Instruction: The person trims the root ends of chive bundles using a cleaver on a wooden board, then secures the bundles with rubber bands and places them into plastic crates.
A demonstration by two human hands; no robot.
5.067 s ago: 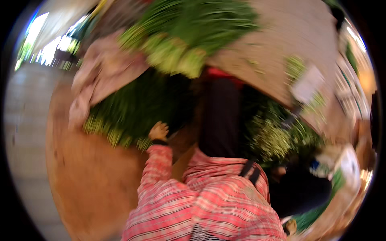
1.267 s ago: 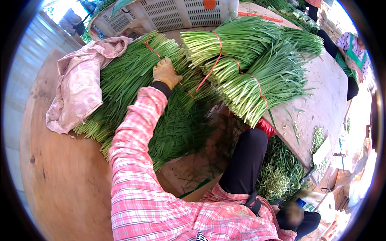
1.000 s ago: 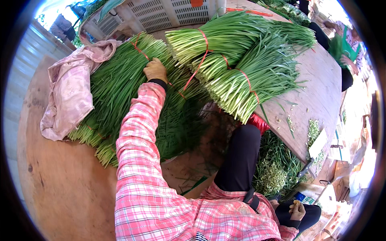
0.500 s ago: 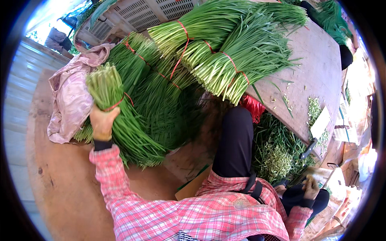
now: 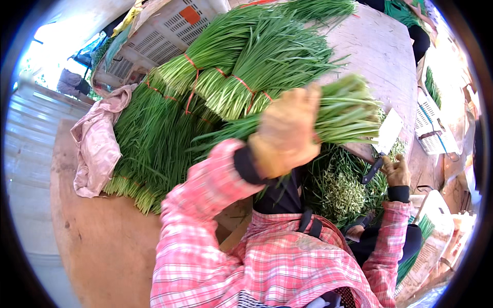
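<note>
My left hand (image 5: 288, 134) is closed around a bunch of chives (image 5: 349, 112), holding it above my lap. Its pale cut ends point right over the board's edge, and its leaves trail left behind my wrist. On the right, my right hand (image 5: 397, 172) is beside the black handle of a cleaver (image 5: 389, 132), its fingers apart; I cannot see it gripping anything. The cleaver's broad blade lies on the edge of the board (image 5: 380, 49). Tied bunches of chives (image 5: 267, 56) lie on the board's far left part, with red bands around them.
More chives (image 5: 149, 138) are heaped on the left beside a pink cloth (image 5: 97, 138). Cut trimmings (image 5: 341, 192) are piled below the board's edge. A white crate (image 5: 169, 33) stands at the back, and a white basket (image 5: 434, 131) at the right. Another person's arm (image 5: 421, 18) shows far right.
My left hand has carried the bunch from the left heap across to the right, turning its cut ends rightward. My right hand has moved up toward the cleaver's handle. The view has shifted.
</note>
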